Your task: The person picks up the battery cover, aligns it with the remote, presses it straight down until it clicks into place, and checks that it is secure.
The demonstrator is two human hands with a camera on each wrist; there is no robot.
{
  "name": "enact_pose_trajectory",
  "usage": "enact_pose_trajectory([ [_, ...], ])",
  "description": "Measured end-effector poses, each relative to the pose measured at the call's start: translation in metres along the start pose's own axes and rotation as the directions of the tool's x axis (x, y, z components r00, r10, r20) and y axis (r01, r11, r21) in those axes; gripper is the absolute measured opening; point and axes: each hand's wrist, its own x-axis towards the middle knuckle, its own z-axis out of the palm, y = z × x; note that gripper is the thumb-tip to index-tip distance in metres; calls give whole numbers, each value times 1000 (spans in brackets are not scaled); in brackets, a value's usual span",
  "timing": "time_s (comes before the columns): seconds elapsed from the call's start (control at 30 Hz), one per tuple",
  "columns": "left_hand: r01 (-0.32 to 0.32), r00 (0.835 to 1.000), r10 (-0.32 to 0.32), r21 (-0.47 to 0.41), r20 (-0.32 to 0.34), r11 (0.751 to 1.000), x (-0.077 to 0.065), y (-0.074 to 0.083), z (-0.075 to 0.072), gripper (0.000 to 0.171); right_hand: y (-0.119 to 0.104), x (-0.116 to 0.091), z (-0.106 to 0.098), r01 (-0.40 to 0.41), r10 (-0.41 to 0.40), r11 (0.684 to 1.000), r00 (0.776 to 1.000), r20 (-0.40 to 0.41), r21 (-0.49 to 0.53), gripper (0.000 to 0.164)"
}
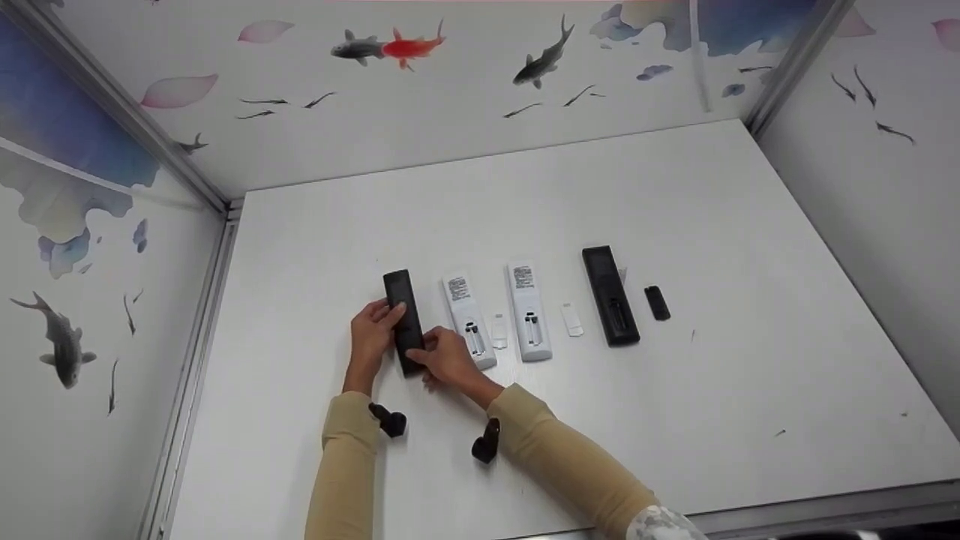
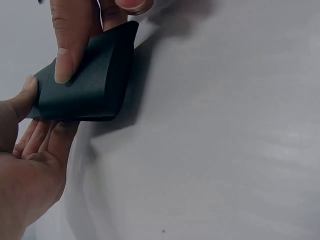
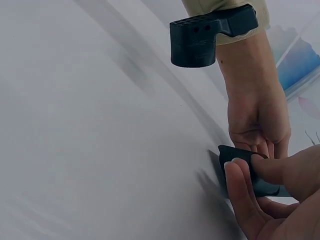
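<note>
A black remote control is held by both hands, toward the left of the table in the head view. My left hand grips its left side, thumb across the upper face and the other fingers underneath. Lower down, my right hand pinches the remote near its bottom end. The right thumb presses on the face there. From the left wrist, the remote's end appears tilted close over the table, casting a shadow. The right wrist view shows the fingertips curled at its end.
Right of the hands lie two white remotes with open battery compartments, each beside a loose white cover. Farther right are another opened black remote and a black cover. Patterned walls enclose the white table.
</note>
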Motion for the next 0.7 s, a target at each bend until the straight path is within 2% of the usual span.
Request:
enact_pose_trajectory([
  [0.2, -6, 1000, 6, -1, 9, 1000, 0, 0, 0, 55, -2, 2, 1, -34, 34, 999, 999, -14, -18, 26],
  [0.5, 26, 999, -26, -11, 22, 1000, -1, 1, -1, 56, 0, -1, 2, -2, 2, 998, 1000, -1, -63, 29],
  [0.6, 21, 1000, -21, 2, 17, 1000, -1, 1, 0, 55, 2, -2, 3, 41, -41, 989, 999, 8, -139, 44],
  [0.7, 9, 1000, -9, 16, 10, 1000, 0, 0, 0, 55, 4, -4, 4, 105, -104, 965, 994, 17, -241, 75],
])
